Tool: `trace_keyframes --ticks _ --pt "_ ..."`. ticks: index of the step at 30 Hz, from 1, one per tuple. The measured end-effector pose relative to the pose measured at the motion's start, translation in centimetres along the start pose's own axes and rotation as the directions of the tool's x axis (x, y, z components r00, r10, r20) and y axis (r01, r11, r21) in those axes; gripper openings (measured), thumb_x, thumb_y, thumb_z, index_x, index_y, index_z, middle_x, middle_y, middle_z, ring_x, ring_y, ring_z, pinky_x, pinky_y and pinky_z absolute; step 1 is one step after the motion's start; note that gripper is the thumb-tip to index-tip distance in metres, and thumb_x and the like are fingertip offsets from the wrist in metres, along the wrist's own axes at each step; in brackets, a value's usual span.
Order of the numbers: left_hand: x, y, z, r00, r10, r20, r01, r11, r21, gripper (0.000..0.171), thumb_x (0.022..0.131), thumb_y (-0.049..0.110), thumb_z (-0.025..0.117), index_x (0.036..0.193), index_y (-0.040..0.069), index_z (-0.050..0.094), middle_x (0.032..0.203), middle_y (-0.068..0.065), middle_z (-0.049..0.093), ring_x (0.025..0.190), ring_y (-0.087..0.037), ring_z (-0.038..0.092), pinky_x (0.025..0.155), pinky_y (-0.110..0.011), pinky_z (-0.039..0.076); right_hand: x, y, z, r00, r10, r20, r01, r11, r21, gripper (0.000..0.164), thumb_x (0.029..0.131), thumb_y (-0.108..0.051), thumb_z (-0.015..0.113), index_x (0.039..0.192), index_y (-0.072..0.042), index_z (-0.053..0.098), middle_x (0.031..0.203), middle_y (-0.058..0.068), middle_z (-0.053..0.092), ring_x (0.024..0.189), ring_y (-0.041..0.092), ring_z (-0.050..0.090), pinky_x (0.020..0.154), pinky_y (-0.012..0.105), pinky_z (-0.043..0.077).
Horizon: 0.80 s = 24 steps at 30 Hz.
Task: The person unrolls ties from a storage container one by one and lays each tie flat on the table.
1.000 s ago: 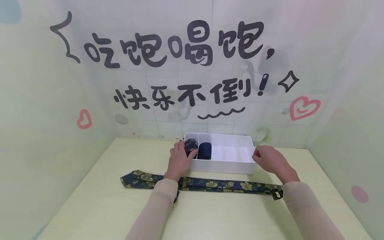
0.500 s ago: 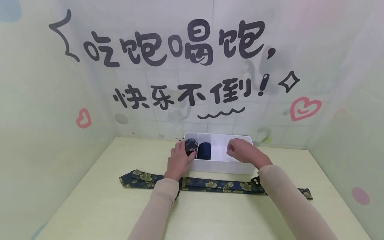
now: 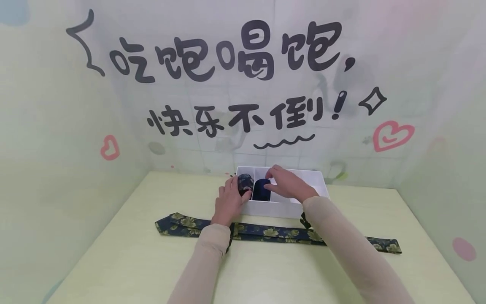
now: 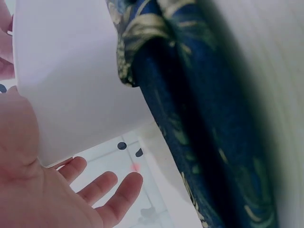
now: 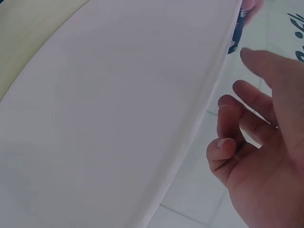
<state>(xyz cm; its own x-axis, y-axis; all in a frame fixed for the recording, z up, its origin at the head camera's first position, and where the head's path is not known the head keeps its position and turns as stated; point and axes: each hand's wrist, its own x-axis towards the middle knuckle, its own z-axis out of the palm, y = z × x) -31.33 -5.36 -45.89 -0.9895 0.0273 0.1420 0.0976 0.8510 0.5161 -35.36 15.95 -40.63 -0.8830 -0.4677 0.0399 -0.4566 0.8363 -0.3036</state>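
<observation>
A small navy roll of fabric [image 3: 260, 192] sits in the second compartment from the left of a white, rectangular plastic box [image 3: 273, 208] with dividers, standing near the middle of the worktop's far edge. The leftmost compartment holds a dark, floral-patterned fabric roll [image 3: 246, 181].

The right hand [image 3: 290, 183] reaches over the box from the right, its thumb at the navy roll; its fingers are loosely bent, with thumb and fingertips apart. Whether the thumb touches the roll, I cannot tell. The left hand [image 3: 228, 202] rests on the box's front left corner, fingers extended along the end wall, thumb over the front rim beside the floral roll.

Nearer than the box, a navy necktie with yellow-green flowers [image 3: 271, 233] lies lengthwise beneath both forearms, its broad end toward the worktop's [image 3: 133, 261] left edge, its narrow end toward the right edge. Behind stands a pale wall [image 3: 212, 93] with black lettering and pink hearts.
</observation>
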Motion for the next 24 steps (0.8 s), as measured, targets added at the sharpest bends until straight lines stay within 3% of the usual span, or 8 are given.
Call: trace_keyframes --ticks 7,12,17,24 --pt "0.1 0.0 0.1 1.0 -0.004 -0.003 0.004 1.0 0.011 0.077 0.102 0.051 0.056 0.16 0.009 0.028 0.16 -0.013 0.035 0.133 -0.042 0.042 0.098 -0.061 0.048 2.0 -0.9 0.9 0.994 -0.009 0.105 0.011 1.0 -0.024 0.043 0.091 -0.034 0.078 0.125 -0.009 0.069 0.123 0.007 0.069 0.112 0.022 0.063 0.103 0.041 0.051" --pt "0.1 0.2 0.6 1.0 0.0 -0.016 -0.001 1.0 -0.024 0.076 0.101 0.048 0.059 0.159 0.008 0.03 0.159 -0.014 0.036 0.135 -0.044 0.039 0.1 -0.062 0.047 2.8 -1.1 1.9 0.984 0.029 0.174 -0.022 0.999 -0.042 0.044 0.086 -0.032 0.082 0.124 -0.012 0.07 0.12 0.006 0.071 0.108 0.021 0.065 0.102 0.041 0.051" --pt "-0.1 0.3 0.9 1.0 0.002 -0.014 -0.002 0.999 -0.042 0.075 0.101 0.048 0.06 0.159 0.009 0.031 0.159 -0.013 0.036 0.135 -0.042 0.039 0.1 -0.061 0.046 3.0 -1.3 2.9 0.978 0.096 0.186 -0.088 0.995 -0.05 0.044 0.085 -0.019 0.081 0.124 -0.011 0.063 0.12 0.007 0.07 0.105 0.021 0.064 0.099 0.041 0.051" --pt "0.1 -0.2 0.6 1.0 -0.012 -0.02 0.011 0.999 -0.048 0.076 0.101 0.048 0.058 0.159 0.01 0.029 0.161 -0.012 0.034 0.138 -0.042 0.038 0.101 -0.062 0.045 3.2 -2.3 3.2 0.978 0.128 0.164 -0.119 0.991 -0.066 0.041 0.087 -0.004 0.075 0.123 -0.011 0.058 0.121 0.01 0.069 0.101 0.023 0.063 0.095 0.042 0.052"
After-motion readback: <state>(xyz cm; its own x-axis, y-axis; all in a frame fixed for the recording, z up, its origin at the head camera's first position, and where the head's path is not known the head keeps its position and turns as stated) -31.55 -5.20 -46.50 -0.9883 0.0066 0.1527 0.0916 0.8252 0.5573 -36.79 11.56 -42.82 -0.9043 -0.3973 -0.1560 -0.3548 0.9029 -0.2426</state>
